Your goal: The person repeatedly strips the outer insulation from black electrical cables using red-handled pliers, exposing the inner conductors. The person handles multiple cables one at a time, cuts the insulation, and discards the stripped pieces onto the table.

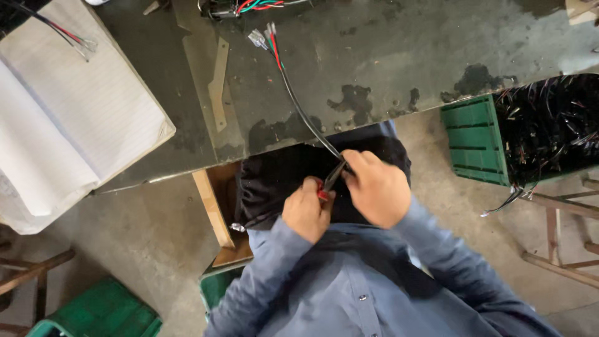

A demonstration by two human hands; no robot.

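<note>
Stained and scuffed, a dark workbench [387, 56] filled the top of the head view, with a grey concrete floor [137, 249] below it. Close to the body, over the lap, the two hands met just under the bench edge. The left hand [307, 212] was closed around the red handles of a small pair of pliers [329, 181], whose dark tip pointed up toward the other hand. The right hand [374, 187] was closed on a black cable [299, 109], pinching it where the pliers met it. From there the cable ran up and to the left across the bench and ended in loose red, green and white wires with small clear connectors [263, 37].

An open notebook [68, 125] with lined pages lay on the left end of the bench, and a thin wooden strip [218, 84] lay flat near the middle. More coloured wires [249, 6] sat at the top edge. To the right, beside the bench, a green crate [475, 140] held a dense heap of dark wire pieces [552, 125]. Another green crate [100, 312] stood on the floor at lower left. Both sleeves [449, 256] were blue.
</note>
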